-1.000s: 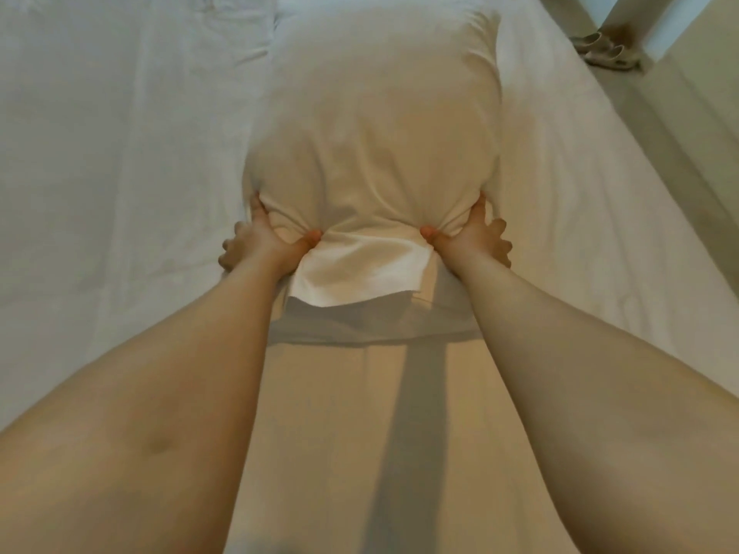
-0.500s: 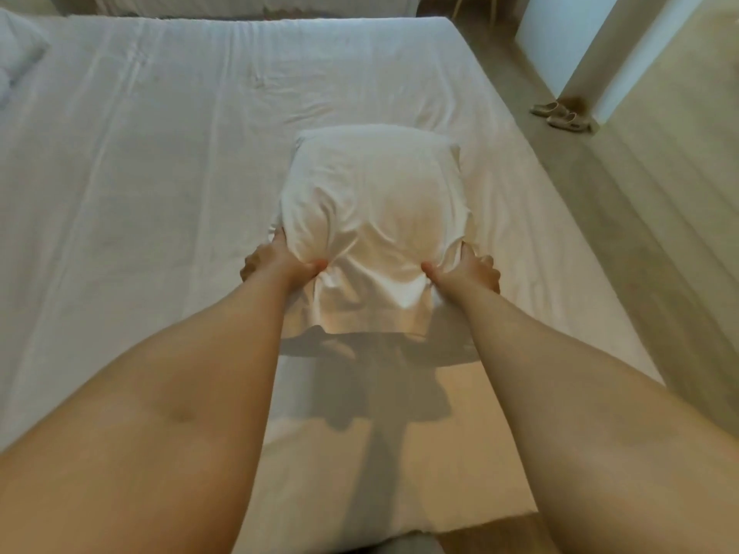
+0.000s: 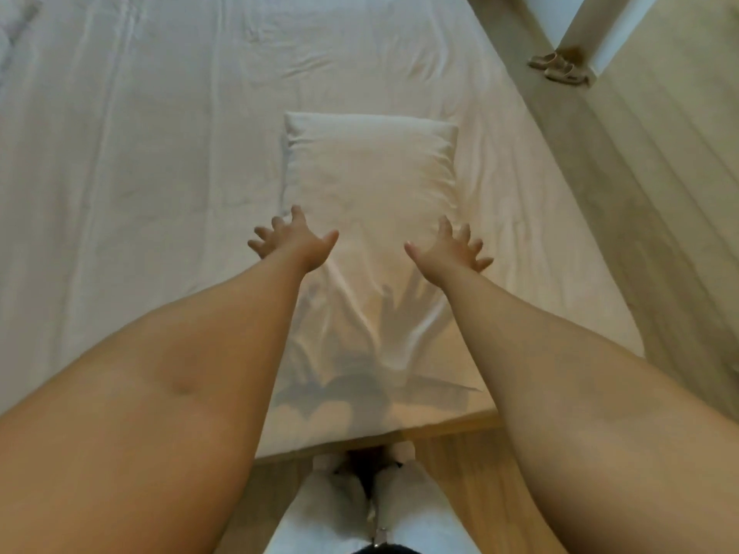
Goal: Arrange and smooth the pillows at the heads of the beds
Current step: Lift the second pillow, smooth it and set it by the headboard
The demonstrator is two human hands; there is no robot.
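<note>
A white pillow (image 3: 370,181) lies flat on the white bed sheet (image 3: 140,173), its long side running away from me, its slack open end toward the bed's near edge. My left hand (image 3: 294,239) hovers over the pillow's near left part with fingers spread, holding nothing. My right hand (image 3: 450,245) hovers over its near right part, fingers spread too and empty. Both hands cast shadows on the pillowcase's loose near end.
The bed's near edge (image 3: 360,437) is just in front of my legs on the wooden floor. The bed's right edge borders a floor strip (image 3: 620,233). A pair of sandals (image 3: 558,68) lies by a wall corner at the upper right. Another pillow's edge (image 3: 12,38) shows at far left.
Both hands have let go of the pillow, which dropped from upright in my grip to flat on the sheet. My fingers have spread open above it.
</note>
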